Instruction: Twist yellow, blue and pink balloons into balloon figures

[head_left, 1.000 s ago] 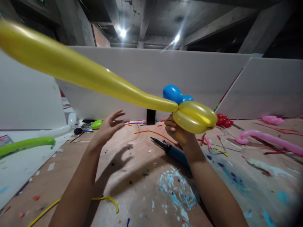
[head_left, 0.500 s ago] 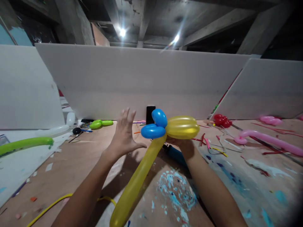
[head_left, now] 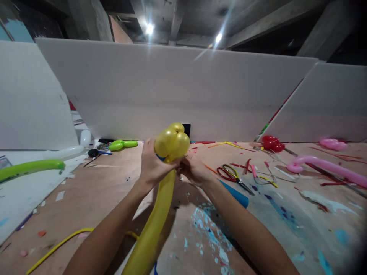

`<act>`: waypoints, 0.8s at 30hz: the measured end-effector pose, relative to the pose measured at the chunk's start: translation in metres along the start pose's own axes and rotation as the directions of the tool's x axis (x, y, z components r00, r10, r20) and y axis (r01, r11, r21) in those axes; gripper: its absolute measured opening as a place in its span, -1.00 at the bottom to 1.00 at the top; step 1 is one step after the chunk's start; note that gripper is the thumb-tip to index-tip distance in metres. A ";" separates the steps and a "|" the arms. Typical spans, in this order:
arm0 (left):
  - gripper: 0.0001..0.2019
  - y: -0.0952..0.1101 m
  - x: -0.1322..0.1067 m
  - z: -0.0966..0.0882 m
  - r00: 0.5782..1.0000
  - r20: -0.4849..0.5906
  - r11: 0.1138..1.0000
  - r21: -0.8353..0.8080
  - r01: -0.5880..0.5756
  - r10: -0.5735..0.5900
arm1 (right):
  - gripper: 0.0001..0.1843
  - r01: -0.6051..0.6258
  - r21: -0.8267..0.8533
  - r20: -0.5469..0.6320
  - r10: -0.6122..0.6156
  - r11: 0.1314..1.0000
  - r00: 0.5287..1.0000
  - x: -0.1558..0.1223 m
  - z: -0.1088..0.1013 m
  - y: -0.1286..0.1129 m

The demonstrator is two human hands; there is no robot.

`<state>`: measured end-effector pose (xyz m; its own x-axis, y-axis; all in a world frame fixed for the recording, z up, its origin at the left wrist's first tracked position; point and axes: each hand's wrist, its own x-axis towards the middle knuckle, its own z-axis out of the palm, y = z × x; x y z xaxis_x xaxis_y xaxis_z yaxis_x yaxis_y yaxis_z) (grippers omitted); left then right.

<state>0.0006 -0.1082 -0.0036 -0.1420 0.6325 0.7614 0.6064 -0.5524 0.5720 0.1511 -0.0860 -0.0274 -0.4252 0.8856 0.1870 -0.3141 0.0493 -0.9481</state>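
Both hands hold a twisted yellow balloon in the middle of the head view. Its rounded lobes face me in a cluster at the top, and its long tube hangs down towards me. My left hand is closed around the left side just below the lobes, its thumb across the front. At the right of the same twist, my right hand has its fingers pinched together. Only a sliver of the blue balloon shows beside the left hand; the rest is hidden behind the yellow lobes.
Scissors and a blue cylinder lie right of my hands. Green balloons, a red one, pink ones and scraps surround the paint-stained surface. White boards stand behind, a dark phone-like object against them.
My left hand has gone from open and apart to closed on the balloon. The yellow lobes have swung left to face me, covering most of the blue loops. Scissors have come into sight.
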 end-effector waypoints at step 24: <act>-0.27 -0.002 0.013 -0.016 0.835 0.439 0.757 -0.403 0.514 -0.333 | -0.70 0.258 -0.323 -0.338 -0.365 0.911 0.868 -0.009 -0.003 -0.025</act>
<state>-0.0144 -0.1077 0.0098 0.0233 0.9501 0.3112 0.0710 -0.3120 0.9474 0.1649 -0.0935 -0.0064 0.0324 0.9062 0.4216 -0.1211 0.4223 -0.8983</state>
